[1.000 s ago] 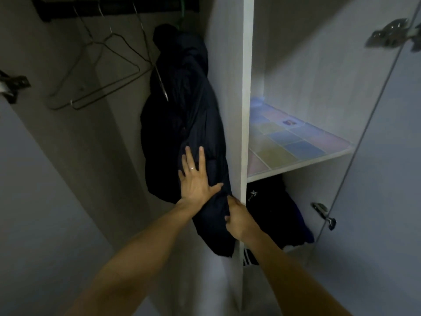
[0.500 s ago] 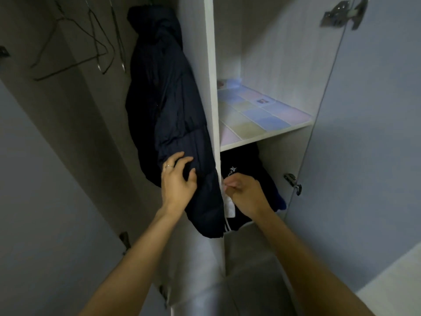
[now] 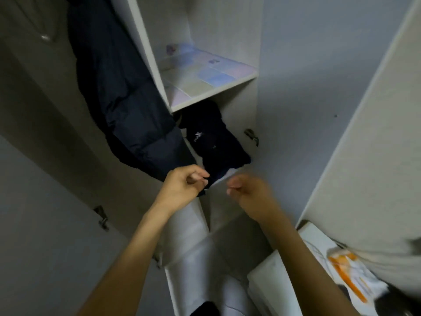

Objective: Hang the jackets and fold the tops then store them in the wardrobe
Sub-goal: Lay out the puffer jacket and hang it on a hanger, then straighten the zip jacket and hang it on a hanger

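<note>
A dark navy puffer jacket [image 3: 127,106] hangs in the wardrobe's left compartment, against the white divider panel [image 3: 148,53]. Its lower hem reaches down to my left hand [image 3: 184,183]. That hand's fingers are curled right at the hem, and I cannot tell whether they pinch the fabric. A folded dark top with a small star logo [image 3: 214,142] lies in the right compartment, under the shelf. My right hand [image 3: 248,190] is blurred, loosely curled and holds nothing, just in front of that folded top.
A shelf with a pastel checked liner [image 3: 211,87] sits above the folded top. Wire hangers [image 3: 45,37] show at the top left. The open right door [image 3: 364,133] stands close by. An orange and white item [image 3: 346,270] lies on a white surface at the lower right.
My view has tilted down and to the right. My left hand slid down from the jacket's front to its hem. My right hand drew back from the folded top.
</note>
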Demonstrator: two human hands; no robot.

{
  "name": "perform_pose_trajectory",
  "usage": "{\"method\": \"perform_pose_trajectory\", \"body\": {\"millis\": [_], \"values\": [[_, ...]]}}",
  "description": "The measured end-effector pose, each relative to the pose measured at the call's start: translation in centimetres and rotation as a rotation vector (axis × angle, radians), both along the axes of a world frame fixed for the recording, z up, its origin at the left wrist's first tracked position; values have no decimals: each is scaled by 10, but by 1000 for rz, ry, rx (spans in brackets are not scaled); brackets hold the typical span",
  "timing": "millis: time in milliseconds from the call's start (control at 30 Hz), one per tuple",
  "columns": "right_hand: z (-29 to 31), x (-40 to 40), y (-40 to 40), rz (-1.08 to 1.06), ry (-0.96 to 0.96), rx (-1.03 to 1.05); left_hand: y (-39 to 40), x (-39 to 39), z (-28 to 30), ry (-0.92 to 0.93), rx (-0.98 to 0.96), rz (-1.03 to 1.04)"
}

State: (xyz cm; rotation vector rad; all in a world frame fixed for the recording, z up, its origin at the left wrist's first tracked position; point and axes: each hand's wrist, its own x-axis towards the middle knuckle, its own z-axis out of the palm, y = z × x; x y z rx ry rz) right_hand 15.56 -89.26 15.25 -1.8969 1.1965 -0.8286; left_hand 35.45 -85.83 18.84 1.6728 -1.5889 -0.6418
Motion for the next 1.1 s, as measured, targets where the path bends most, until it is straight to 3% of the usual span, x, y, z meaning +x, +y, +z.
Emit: {"method": "perform_pose_trajectory", "body": {"millis": [133,367,500,533,633,800,1100], "values": [[-7,-60,30,-214,8,46,-9,-46,0,-101,55,-239],[-25,-149,168,-891,-118,124,-14,-173,-19,-235,75,-837],[-50,-173,307,-1340,-96,257,56,-269,-56,-193,158,-1228],[-52,-174,320,-1370,-86,268,66,-277,-59,-180,171,-1260],[-58,-161,422,-1641,-80,381,161,-319,-76,-134,245,-1558],[-66,-135,531,-1956,-196,395,289,-333,-81,-87,375,-1833],[-100,-110,683,-2112,-358,447,437,-336,-100,-240,512,-1943]]}}
